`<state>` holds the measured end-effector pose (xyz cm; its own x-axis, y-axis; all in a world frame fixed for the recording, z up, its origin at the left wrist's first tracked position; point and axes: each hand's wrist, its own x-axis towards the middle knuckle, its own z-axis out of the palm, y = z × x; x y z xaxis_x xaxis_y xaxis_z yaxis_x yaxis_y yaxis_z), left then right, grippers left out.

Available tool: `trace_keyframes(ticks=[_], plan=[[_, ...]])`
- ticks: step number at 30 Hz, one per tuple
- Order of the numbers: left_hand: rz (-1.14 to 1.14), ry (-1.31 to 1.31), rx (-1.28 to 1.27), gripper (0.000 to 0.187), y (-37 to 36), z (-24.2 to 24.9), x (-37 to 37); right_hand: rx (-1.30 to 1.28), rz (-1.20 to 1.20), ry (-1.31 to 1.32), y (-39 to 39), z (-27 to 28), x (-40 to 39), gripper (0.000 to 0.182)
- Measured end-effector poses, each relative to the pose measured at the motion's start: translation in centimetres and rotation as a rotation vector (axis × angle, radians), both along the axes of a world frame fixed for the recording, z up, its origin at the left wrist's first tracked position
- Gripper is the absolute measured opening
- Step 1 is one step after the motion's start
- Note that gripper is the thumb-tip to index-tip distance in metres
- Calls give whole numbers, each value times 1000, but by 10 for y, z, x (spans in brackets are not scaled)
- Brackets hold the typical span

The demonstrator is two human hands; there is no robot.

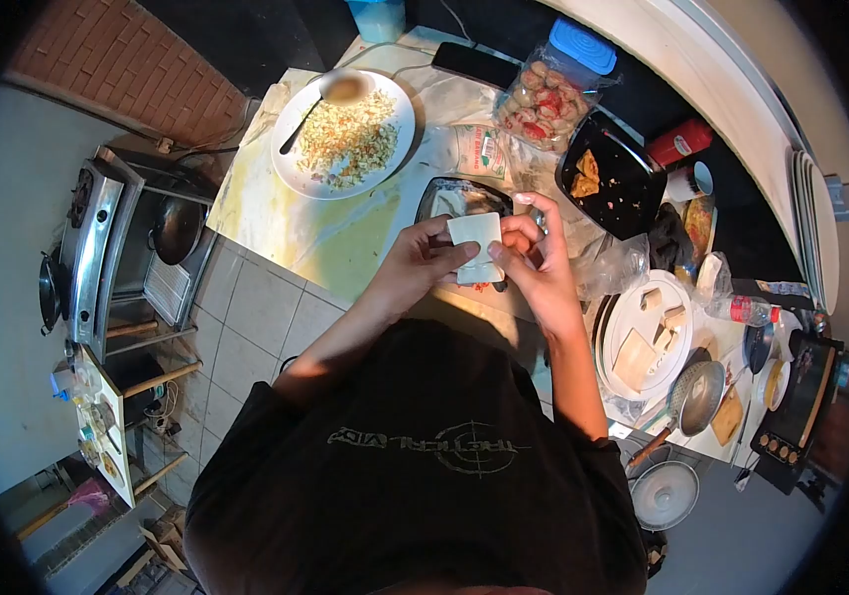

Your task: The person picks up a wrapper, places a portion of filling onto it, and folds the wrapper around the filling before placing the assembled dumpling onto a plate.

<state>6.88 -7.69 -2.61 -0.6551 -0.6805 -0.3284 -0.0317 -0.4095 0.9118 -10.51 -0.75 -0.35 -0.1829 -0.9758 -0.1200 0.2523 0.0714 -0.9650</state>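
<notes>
A thin, pale, square wrapper is held up between both hands over the table's front edge. My left hand pinches its left side, thumb on the face. At its right edge, my right hand grips with thumb and fingers, the index finger raised. Behind the wrapper lies a black tray, partly hidden, with pale material in it. To the left is a large white plate with chopped filling, a spoon and a small bowl, blurred. On the right, another white plate holds several wrapper pieces and folded bits.
A black dish with fried pieces, a bag of reddish round items, a red bottle and a strainer stand on the right. A stove is at the far left.
</notes>
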Motion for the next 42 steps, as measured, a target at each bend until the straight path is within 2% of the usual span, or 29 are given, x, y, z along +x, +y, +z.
trace_keyframes(ticks=[3,6,13,15,19,22,25,28,29,31,34,42], plan=[[6,54,11,23,0,4,0,-23,68,-39,-2,3,0,60],[50,90,100,24,1,6,0,-48,45,-106,-3,0,-1,60],[51,128,87,17,-1,4,3,-72,31,-188,-4,1,-2,59],[70,224,155,17,-1,2,2,-85,65,-267,-3,-1,-6,62],[60,235,210,17,-1,-1,5,-129,86,-236,-2,0,-8,61],[72,293,238,20,-1,2,4,-156,131,-173,-1,1,-11,52],[78,245,215,21,-6,-7,10,-170,83,-261,-3,-7,-18,42],[121,285,231,23,-12,-8,19,-181,-72,873,-7,-31,-31,21],[143,284,235,24,-14,-6,22,-182,-70,872,-4,-35,-31,21],[170,282,236,24,-17,-6,26,-126,71,1370,2,-45,-28,21],[204,312,214,25,-19,-6,27,-103,111,1413,1,-64,-26,23],[138,261,111,22,-18,7,29,-104,142,1504,-7,-67,-23,33]])
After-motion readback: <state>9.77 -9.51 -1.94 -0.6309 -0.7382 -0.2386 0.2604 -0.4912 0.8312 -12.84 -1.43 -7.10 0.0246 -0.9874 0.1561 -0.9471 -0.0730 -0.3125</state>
